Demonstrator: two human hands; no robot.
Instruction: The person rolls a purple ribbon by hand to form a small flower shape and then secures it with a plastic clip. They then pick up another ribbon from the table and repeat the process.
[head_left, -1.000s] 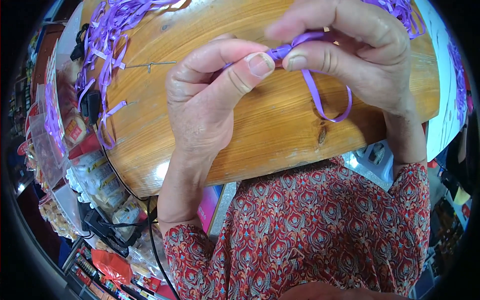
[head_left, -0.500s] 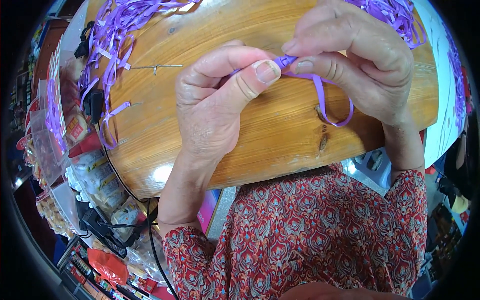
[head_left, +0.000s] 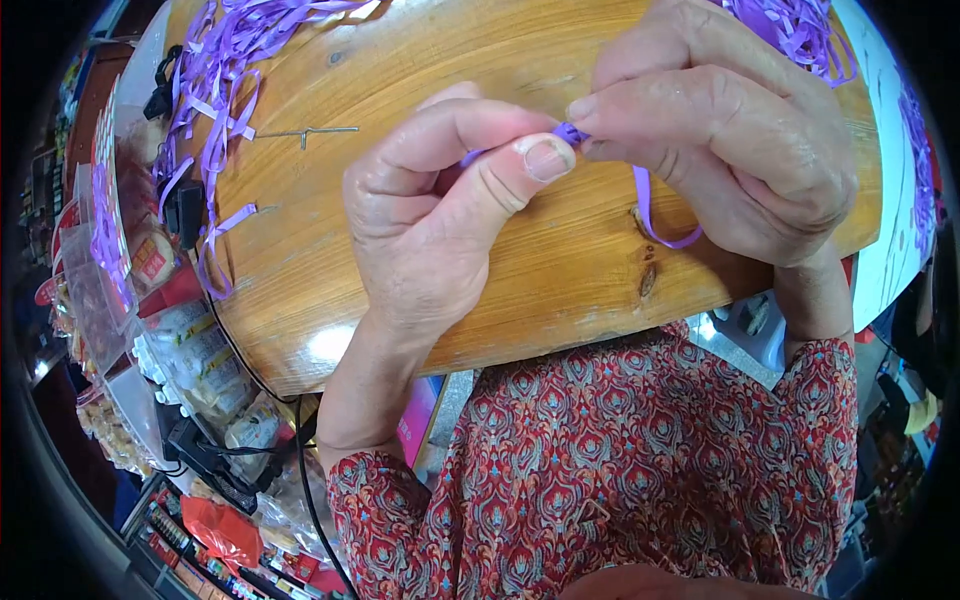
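A purple ribbon (head_left: 645,205) is pinched between both my hands above the wooden table, its small bunched or knotted part just showing between the fingertips. My left hand (head_left: 440,200) presses it between thumb and forefinger. From the other side, the thumb and forefinger of my right hand (head_left: 730,140) close on the same bunched part. A loop of the ribbon hangs down below my right hand. Most of the folded part is hidden by my fingers.
Long purple ribbons (head_left: 230,60) lie heaped at the table's far left, and another purple pile (head_left: 795,40) sits far right. A thin metal rod (head_left: 305,132) lies on the wooden table (head_left: 290,270). Bagged goods (head_left: 190,335) and a black cable (head_left: 303,470) are at the left.
My right hand has turned and shifted slightly right, its fingers closer over the bunched ribbon. My left thumb has slid rightward along it. Less of the hanging loop shows.
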